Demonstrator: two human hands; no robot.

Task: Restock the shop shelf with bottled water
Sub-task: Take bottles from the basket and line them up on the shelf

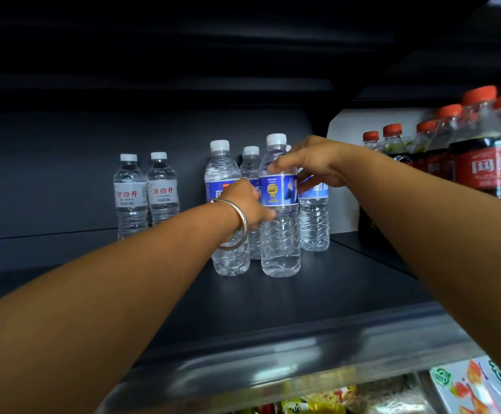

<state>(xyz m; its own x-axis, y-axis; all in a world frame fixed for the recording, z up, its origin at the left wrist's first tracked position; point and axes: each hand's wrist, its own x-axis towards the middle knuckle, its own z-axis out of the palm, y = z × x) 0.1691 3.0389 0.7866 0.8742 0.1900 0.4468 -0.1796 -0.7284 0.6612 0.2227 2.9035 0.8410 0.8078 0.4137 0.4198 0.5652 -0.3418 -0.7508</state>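
Four blue-labelled water bottles stand grouped on the dark shelf [318,294]. Both hands are on the front water bottle [280,243], which stands upright on the shelf. My right hand [315,162] grips its shoulder from the right, thumb across the front just above the label. My left hand [244,201], with a metal bangle on the wrist, holds its left side at label height, fingers partly hidden. Another blue-labelled bottle [228,261] stands just left, one [250,159] behind, and one [315,225] to the right. Two white-labelled water bottles [146,198] stand further left.
Dark drink bottles with red caps [482,156] fill the neighbouring shelf section on the right. The shelf's shiny front rail [273,369] runs below my arms, with snack packets [318,406] on the level underneath. Bare shelf floor lies left of and in front of the bottles.
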